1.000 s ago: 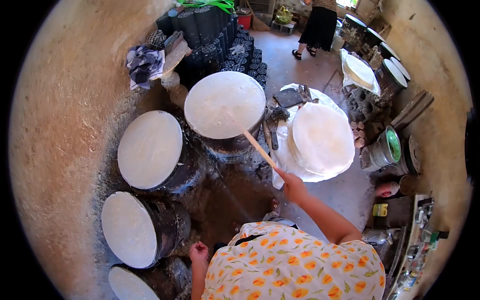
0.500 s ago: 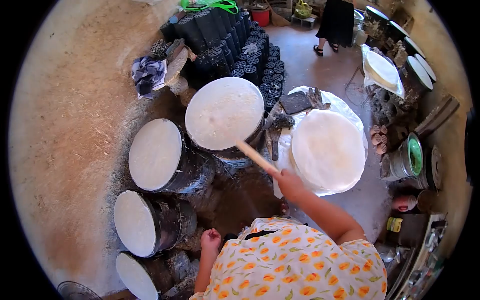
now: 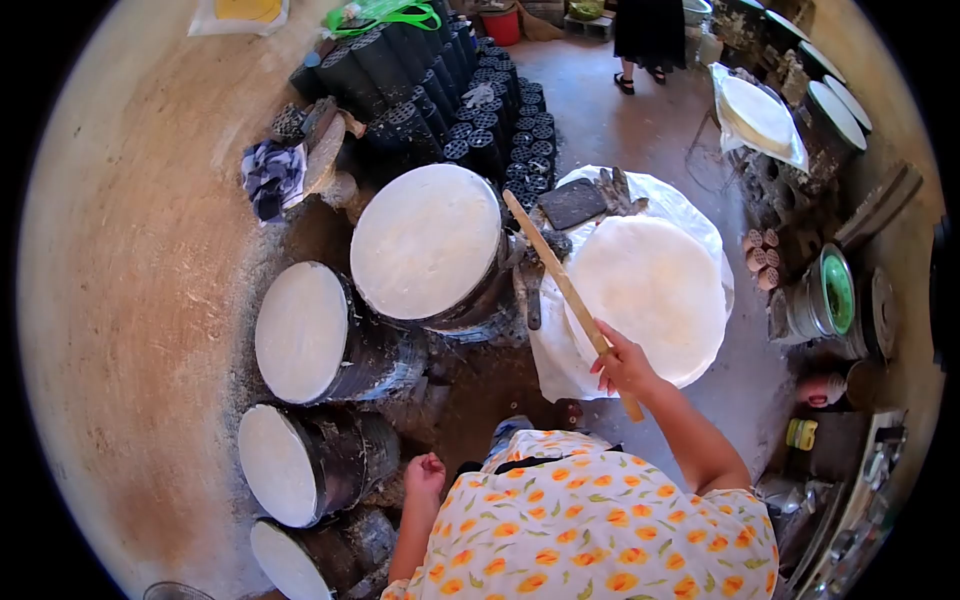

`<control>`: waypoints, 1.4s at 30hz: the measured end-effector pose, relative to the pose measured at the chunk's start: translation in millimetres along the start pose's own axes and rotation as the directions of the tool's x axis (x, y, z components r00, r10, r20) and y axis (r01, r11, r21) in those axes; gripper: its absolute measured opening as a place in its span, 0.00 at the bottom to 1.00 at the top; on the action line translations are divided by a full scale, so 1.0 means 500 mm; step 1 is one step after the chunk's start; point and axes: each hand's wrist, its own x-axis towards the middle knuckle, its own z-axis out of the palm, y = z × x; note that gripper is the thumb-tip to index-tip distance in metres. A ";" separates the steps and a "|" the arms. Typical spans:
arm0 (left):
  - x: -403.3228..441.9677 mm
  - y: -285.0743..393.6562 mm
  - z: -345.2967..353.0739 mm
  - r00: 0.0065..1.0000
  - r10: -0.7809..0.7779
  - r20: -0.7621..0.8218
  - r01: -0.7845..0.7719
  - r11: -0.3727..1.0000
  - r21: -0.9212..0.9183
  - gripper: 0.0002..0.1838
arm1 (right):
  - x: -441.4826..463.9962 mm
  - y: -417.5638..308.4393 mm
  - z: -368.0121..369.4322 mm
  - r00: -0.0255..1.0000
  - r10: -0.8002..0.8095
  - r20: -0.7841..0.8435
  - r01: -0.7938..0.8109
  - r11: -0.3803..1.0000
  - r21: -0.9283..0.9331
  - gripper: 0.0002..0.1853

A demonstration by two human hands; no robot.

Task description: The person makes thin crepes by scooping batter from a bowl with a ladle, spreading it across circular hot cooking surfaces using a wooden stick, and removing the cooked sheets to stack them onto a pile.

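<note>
My right hand (image 3: pixel 625 365) is closed around a long flat wooden stick (image 3: pixel 560 275), which slants up and left past the edge of a stack of thin white round sheets (image 3: pixel 655 300). The stack lies on white plastic (image 3: pixel 560 375) over a round stand. My left hand (image 3: pixel 425 475) hangs low near my waist, fingers curled, with nothing visible in it. To the left, a round griddle (image 3: pixel 428 240) on a dark drum carries a pale, flat layer. Beside the stack lie a dark square pad (image 3: pixel 572 204), a dirty glove (image 3: pixel 622 190) and a dark-bladed tool (image 3: pixel 533 300).
More white-topped drums (image 3: pixel 300 332) line the left wall. Several black honeycomb briquettes (image 3: pixel 400 125) are stacked behind. At the back stands a person in a black skirt (image 3: pixel 648 35). A second sheet stack (image 3: pixel 757 113) and a metal pot with green inside (image 3: pixel 835 290) are on the right.
My right hand has moved right and slightly down, bringing the stick off the griddle and over the stack's left edge. The view has shifted a little; my left hand stays low.
</note>
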 end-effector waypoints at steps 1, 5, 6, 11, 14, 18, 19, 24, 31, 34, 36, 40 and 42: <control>0.005 0.007 0.029 0.999 0.040 0.017 -0.041 0.998 0.052 0.04 | -0.010 0.001 -0.001 1.000 0.003 -0.014 -0.003 1.000 0.007 0.36; 0.030 0.040 0.154 0.997 0.077 0.018 -0.079 0.980 0.182 0.04 | -0.046 0.002 0.005 0.997 0.074 -0.003 -0.073 0.994 0.081 0.35; 0.030 0.046 0.185 0.993 0.085 0.082 -0.101 0.971 0.218 0.02 | -0.054 0.003 0.011 0.995 0.097 0.024 -0.099 0.992 0.077 0.35; -0.043 0.043 0.392 0.928 0.197 0.315 -0.328 0.833 0.446 0.09 | -0.084 0.007 0.043 0.989 0.142 -0.035 -0.136 0.983 0.126 0.33; -0.055 0.038 0.480 0.830 0.244 0.502 -0.522 0.657 0.544 0.16 | -0.091 0.008 0.042 0.991 0.122 -0.063 -0.115 0.987 0.109 0.32; -0.011 0.039 0.568 0.558 0.327 0.763 -0.830 0.242 0.503 0.17 | -0.116 -0.003 0.061 0.974 0.219 0.060 -0.221 0.975 0.021 0.31; -0.003 0.040 0.587 0.390 0.341 0.855 -0.905 -0.028 0.424 0.19 | -0.127 -0.002 0.069 0.962 0.239 0.129 -0.245 0.969 0.031 0.31; -0.023 0.001 0.658 -0.016 0.228 0.974 -0.545 -0.818 0.182 0.23 | -0.152 -0.008 0.088 0.941 0.283 0.184 -0.295 0.955 0.042 0.29; 0.055 0.048 0.716 -0.126 0.170 0.977 -0.495 -0.865 0.087 0.12 | -0.180 -0.008 0.088 0.972 0.222 0.078 -0.221 0.975 -0.017 0.31; 0.009 0.097 0.747 -0.254 0.197 0.947 -0.503 -0.863 0.045 0.06 | -0.182 0.003 0.094 0.973 0.231 0.016 -0.232 0.972 0.041 0.32; -0.018 0.137 0.774 -0.350 0.202 0.915 -0.472 -0.881 0.014 0.03 | -0.184 0.023 0.096 0.971 0.238 -0.019 -0.237 0.970 0.063 0.33; -0.082 0.247 0.838 -0.361 0.175 0.916 -0.484 -0.875 -0.024 0.03 | -0.171 0.054 0.099 0.980 0.175 -0.097 -0.157 0.973 0.168 0.34; -0.119 0.292 0.866 -0.322 0.184 0.929 -0.566 -0.823 -0.033 0.03 | -0.171 0.059 0.101 0.978 0.160 -0.136 -0.133 0.973 0.188 0.35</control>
